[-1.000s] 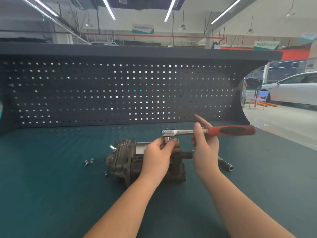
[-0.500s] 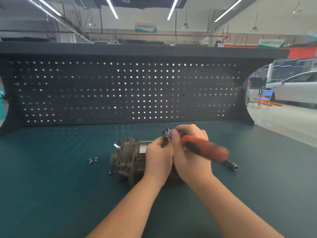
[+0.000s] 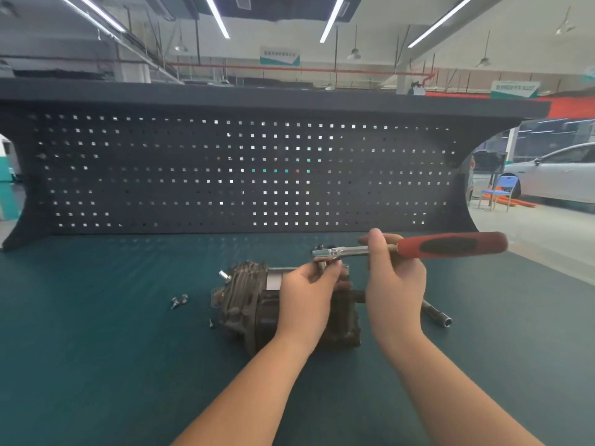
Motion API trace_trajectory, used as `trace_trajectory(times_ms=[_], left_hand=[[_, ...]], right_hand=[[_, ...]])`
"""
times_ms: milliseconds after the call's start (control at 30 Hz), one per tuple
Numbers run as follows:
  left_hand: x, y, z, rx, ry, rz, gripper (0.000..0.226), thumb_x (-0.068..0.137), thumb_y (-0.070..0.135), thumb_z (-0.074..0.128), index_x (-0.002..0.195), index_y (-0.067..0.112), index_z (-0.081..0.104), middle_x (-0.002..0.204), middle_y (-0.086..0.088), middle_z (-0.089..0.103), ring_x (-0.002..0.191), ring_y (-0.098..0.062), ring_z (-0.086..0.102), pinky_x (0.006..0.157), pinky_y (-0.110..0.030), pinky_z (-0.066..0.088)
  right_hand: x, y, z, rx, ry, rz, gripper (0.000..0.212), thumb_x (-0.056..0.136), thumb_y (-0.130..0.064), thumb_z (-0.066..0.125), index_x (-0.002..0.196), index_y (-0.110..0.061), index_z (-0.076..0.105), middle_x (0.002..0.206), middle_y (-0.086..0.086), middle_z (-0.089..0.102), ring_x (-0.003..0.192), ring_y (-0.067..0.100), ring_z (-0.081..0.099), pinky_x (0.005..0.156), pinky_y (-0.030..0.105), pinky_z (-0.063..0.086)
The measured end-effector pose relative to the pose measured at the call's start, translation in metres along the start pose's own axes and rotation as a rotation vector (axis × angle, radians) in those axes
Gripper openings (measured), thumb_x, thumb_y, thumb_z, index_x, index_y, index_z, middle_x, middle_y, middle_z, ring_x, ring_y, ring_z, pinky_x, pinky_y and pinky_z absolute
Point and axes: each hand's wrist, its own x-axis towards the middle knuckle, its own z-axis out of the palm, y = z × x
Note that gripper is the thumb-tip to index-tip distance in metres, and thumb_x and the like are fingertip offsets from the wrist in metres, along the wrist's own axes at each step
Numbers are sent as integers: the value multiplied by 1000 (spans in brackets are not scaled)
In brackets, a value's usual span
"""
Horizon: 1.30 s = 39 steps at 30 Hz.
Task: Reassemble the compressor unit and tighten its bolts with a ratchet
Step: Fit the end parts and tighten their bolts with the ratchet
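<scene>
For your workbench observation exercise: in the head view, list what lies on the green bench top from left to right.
Loose bolts → compressor unit → left hand on the ratchet head → right hand on the ratchet shaft → socket extension bar → ratchet's red handle.

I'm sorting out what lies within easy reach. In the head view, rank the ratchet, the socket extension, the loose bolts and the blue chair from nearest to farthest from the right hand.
1. ratchet: held in the right hand by its metal shaft.
2. socket extension: on the mat just right of that hand.
3. loose bolts: left of the compressor.
4. blue chair: far right, on the floor beyond the bench.
</scene>
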Motion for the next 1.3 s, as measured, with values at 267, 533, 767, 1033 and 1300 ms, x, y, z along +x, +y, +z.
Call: trace_trajectory(times_ms=[267, 533, 767, 1033, 1300], left_hand=[[-16, 9, -4, 58, -29, 79, 41, 102, 4, 42, 70, 29, 46, 44, 33, 53, 51, 12, 57, 49, 0, 38], [-3, 5, 0, 26, -61, -2, 15, 94, 9, 62, 84, 14, 72, 83, -3, 76, 75, -14, 74, 76, -26, 57], [-1, 3, -4, 44, -78, -13, 12, 94, 15, 63, 89, 20, 74, 88, 1, 78, 83, -16, 75, 82, -33, 57], [-2, 5, -12, 39, -147, -33, 16, 96, 20, 61, 91, 13, 74, 80, 2, 76, 72, -9, 69, 68, -20, 51], [0, 5, -12, -32, -147, -52, 18, 97, 15, 59, 88, 11, 74, 78, 1, 76, 74, -10, 70, 69, -21, 54]], right_hand=[[-38, -2, 27, -356, -213, -505, 24, 83, -31, 50, 85, -14, 67, 79, 3, 52, 77, 22, 52, 69, 40, 47], [10, 18, -11, 87, 7, -11, 20, 87, -38, 56, 73, -23, 57, 55, -19, 49, 56, -3, 45, 59, 11, 37], [14, 29, -9, 187, 23, 184, 20, 94, -30, 55, 88, -23, 73, 55, -19, 47, 56, 1, 44, 60, 15, 39], [-21, 0, 6, -153, -51, -340, 10, 91, -34, 57, 83, -36, 60, 78, -12, 56, 76, -1, 56, 74, 6, 39], [-8, 7, 0, -218, -81, -408, 25, 93, -35, 51, 76, -18, 60, 71, -12, 57, 72, 6, 55, 72, 24, 43]])
